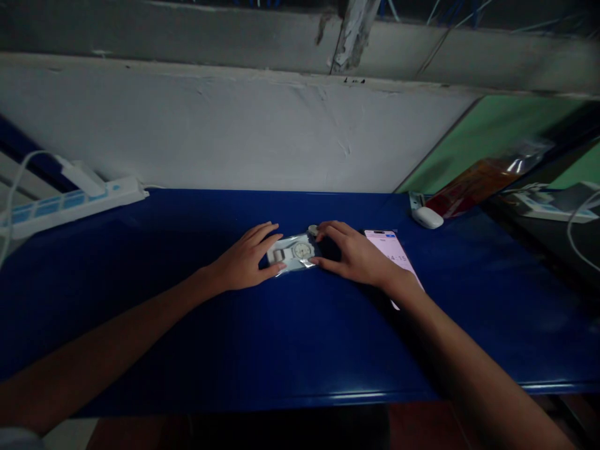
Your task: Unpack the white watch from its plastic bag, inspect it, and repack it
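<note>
A white watch in a clear plastic bag (294,251) lies on the blue table (281,350), its round dial facing up. At the bag's left end is my left hand (247,257), fingers spread and touching the edge, with the thumb at the lower corner. My right hand (351,255) rests at the opposite end, thumb and fingers apart around the bag's right edge. A small pale round object (313,230) sits by the right fingertips; what it is cannot be made out.
Beside my right wrist lies a lit phone (385,240). Farther right are a white earbud case (427,217) and a bottle of reddish liquid (478,184). A white power strip (70,203) stands at the back left, and another (553,206) at the far right. A pale wall (234,131) backs the table.
</note>
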{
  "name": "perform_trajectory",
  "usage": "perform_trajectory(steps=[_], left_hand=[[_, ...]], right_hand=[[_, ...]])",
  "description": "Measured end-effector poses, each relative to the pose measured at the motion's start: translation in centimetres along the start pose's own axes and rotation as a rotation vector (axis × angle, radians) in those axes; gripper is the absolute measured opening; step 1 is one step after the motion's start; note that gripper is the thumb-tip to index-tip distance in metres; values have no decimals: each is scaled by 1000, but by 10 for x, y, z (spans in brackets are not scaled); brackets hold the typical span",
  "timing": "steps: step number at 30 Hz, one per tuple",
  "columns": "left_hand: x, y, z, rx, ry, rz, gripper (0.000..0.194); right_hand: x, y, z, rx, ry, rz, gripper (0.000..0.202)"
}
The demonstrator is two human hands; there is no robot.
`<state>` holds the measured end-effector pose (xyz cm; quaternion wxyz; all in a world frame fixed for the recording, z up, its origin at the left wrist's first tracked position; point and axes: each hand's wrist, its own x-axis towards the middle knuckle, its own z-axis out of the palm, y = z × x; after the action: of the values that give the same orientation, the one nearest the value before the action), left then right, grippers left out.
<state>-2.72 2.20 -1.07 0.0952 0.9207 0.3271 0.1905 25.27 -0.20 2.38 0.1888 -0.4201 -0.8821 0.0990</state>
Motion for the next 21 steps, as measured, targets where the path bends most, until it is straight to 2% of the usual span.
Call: perform_trajectory(steps=[3,6,10,13,21], left_hand=[[0,0,0,15,-21,2,59],[0,0,0,17,-40,-18,58],[0,0,0,3,-48,-33,57],[0,0,0,-6,-38,-29,66],[-1,-1,1,-24,-25,-33,71]], right_hand=[[-2,7,3,-25,-64,2,67],[-5,13,5,-41,-131,16,78],[-6,13,3,-28,-117,16,81],[-6,12,1,-13,-115,14,81],[-6,17,1,3,-177,42,90]])
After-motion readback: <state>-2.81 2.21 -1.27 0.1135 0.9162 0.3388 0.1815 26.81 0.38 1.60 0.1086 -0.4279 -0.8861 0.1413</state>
